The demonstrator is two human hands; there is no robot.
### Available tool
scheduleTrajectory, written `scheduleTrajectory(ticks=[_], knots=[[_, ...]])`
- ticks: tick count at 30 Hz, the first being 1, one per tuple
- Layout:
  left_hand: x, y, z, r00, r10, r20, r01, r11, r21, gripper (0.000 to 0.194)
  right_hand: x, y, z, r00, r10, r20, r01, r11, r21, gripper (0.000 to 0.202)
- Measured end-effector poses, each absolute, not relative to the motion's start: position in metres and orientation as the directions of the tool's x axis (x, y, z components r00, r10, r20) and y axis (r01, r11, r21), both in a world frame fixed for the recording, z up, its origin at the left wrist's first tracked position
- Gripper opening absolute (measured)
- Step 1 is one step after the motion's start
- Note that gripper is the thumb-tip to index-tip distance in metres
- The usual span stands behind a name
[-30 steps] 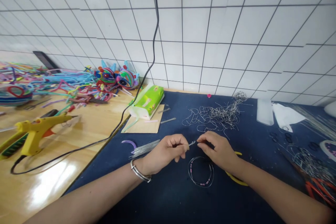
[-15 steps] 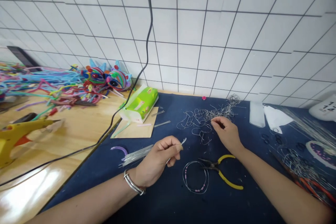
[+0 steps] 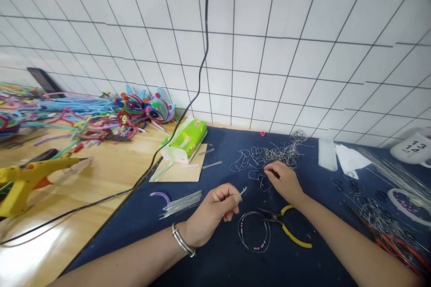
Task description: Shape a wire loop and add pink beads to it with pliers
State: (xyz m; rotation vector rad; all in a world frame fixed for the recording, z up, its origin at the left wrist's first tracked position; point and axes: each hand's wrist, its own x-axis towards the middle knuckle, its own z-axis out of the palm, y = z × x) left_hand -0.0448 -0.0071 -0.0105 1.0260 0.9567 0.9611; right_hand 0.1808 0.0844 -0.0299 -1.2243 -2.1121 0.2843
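Observation:
My left hand [image 3: 215, 208] is closed in a pinch on a thin metal wire [image 3: 244, 190], whose small looped tip sticks out past the thumb. My right hand [image 3: 286, 183] hovers at the near edge of a tangled heap of wire scraps [image 3: 281, 154]. Its thumb and fingertips are pressed together, and whatever they hold is too small to make out. Below and between the hands lies a thin wire ring with pink beads [image 3: 259, 247]. Yellow-handled pliers [image 3: 296, 236] rest with their jaws over the ring's right side. Beside my left hand is a bundle of straight wires [image 3: 183, 203].
A green tissue pack [image 3: 190, 136] sits on a tan card at the back. To the left are a yellow glue gun [image 3: 32, 172], coloured pipe cleaners and a black hanging cable [image 3: 202, 76]. Red-handled scissors [image 3: 397, 246], a bead dish [image 3: 409, 204] and a white mug [image 3: 412, 148] stand right.
The view has tilted slightly upward. My right hand has shifted a little left and toward me, along the heap's edge. My left hand keeps its pinch on the wire.

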Motion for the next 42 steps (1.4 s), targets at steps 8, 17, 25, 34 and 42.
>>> scheduleTrajectory(ticks=[8, 17, 25, 34, 42], knots=[[-0.044, -0.011, -0.011, 0.282, 0.951, -0.13, -0.17, 0.183, 0.968, 0.021, 0.178, 0.083, -0.027, -0.344, 0.811, 0.473, 0.717, 0.552, -0.425, 0.016], [-0.043, -0.013, -0.009, 0.28, 0.954, -0.103, -0.143, 0.147, 0.979, 0.021, 0.175, 0.088, -0.022, -0.365, 0.814, 0.452, 0.762, 0.54, -0.356, 0.018], [-0.045, -0.013, -0.006, 0.274, 0.955, -0.114, -0.139, 0.157, 0.978, 0.021, 0.159, 0.124, -0.003, -0.555, 0.782, 0.283, 0.746, 0.618, -0.246, 0.018], [-0.045, -0.012, -0.005, 0.275, 0.954, -0.122, -0.15, 0.168, 0.974, 0.021, 0.17, 0.119, -0.009, -0.562, 0.787, 0.254, 0.785, 0.605, -0.137, 0.025], [-0.044, -0.011, -0.005, 0.273, 0.954, -0.122, -0.147, 0.167, 0.975, 0.021, 0.165, 0.107, -0.002, -0.624, 0.736, 0.261, 0.744, 0.662, -0.089, 0.018]])
